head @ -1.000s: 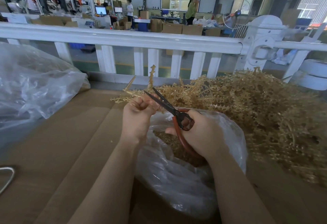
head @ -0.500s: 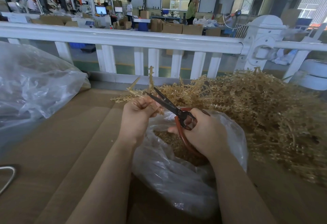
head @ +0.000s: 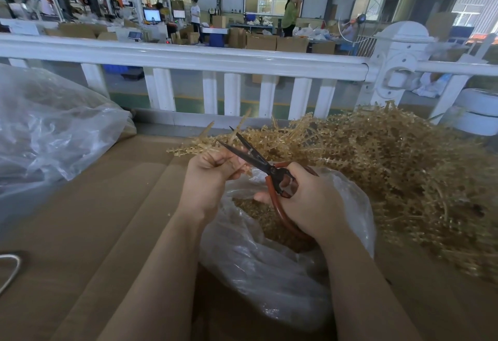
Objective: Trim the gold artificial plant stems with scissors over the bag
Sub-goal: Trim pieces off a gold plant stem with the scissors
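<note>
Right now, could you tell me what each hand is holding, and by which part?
Left hand grips gold stems near their lower ends; right hand holds scissors by the red handles.

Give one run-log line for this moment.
left hand holds stem | right hand holds scissors, blades open | over bag

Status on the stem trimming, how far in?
Done: gold trimmings already lie inside the clear bag. In hand: left hand grips a gold stem; right hand holds the scissors, blades apart, over the bag. Left: the large pile of stems on the right.
</note>
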Demonstrator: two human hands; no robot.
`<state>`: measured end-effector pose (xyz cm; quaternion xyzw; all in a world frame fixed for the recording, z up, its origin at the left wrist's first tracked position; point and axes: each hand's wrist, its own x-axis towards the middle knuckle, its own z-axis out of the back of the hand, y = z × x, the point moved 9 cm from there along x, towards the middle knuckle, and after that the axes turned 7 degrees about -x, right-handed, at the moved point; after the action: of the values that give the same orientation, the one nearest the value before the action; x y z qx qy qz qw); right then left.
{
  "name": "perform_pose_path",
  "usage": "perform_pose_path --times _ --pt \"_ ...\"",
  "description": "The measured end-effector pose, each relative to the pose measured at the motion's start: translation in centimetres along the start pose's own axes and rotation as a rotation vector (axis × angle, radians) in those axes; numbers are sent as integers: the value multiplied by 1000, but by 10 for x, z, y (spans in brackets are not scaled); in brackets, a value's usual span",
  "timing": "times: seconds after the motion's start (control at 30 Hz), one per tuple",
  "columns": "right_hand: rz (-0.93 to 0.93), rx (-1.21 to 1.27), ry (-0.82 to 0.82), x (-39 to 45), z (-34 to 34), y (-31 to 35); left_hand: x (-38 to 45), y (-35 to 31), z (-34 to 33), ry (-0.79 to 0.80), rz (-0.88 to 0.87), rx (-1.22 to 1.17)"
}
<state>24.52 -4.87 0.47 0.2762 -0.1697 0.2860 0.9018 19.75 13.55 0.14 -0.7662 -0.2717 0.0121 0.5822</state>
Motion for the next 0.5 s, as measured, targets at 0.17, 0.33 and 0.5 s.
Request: perform_pose_path --times 0.17,0.33,0.5 --pt "12 0 -8 0 0 1 0 1 0 -2 10 -16" --pt "18 -8 -18 0 1 0 1 2 3 -20 11 -21" --pt "15 25 -30 0 3 1 1 2 5 -26 17 -38"
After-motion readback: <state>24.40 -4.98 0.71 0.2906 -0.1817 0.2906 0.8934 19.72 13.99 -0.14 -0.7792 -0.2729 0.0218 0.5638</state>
